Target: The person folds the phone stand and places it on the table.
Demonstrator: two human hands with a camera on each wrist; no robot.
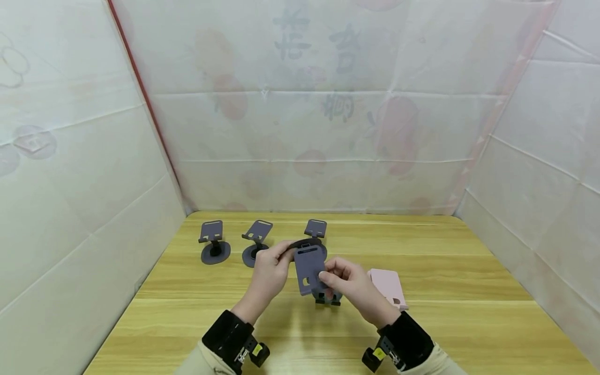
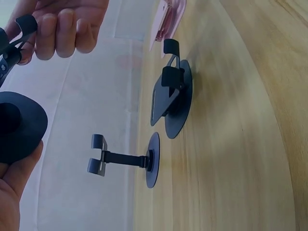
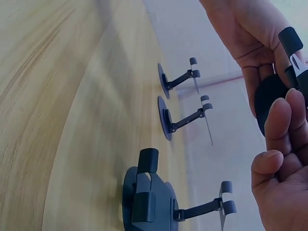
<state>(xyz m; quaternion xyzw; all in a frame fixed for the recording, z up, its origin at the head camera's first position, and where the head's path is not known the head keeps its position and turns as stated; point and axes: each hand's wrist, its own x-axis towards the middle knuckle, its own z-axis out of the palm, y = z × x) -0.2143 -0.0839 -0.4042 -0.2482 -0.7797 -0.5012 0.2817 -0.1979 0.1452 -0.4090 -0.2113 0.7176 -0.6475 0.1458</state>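
I see two hands lifted above the wooden table [image 1: 445,323], and they share one grey phone stand [image 1: 309,268]. My landmark is that held stand.

The left hand [image 1: 268,275] grips the stand's round base [image 2: 17,126], with the thumb under it and the fingers curled over the rim. The right hand [image 1: 349,284] pinches the lower end of the flat plate, near its little hooks. I think one hand holds each end so the stand can be bent at its joint, open or shut.

Right below the held stand, another grey stand [image 1: 328,298] lies folded flat on the table [image 3: 144,202]. I only see a small bit of it from the head camera, because the right hand covers most of it.

Behind the held stand, three stands are opened up in a row: the far-left stand [image 1: 213,242], the middle stand [image 1: 255,239], and the nearest stand [image 1: 315,229]. They stand on their round bases with their plates tilted back, maybe ready for a phone.

To the right of the held stand lies a pink stand [image 1: 388,286], folded flat. The right wrist covers one edge of it.

The joint of the held stand is hidden by fingers, so I cannot tell how far it is bent.
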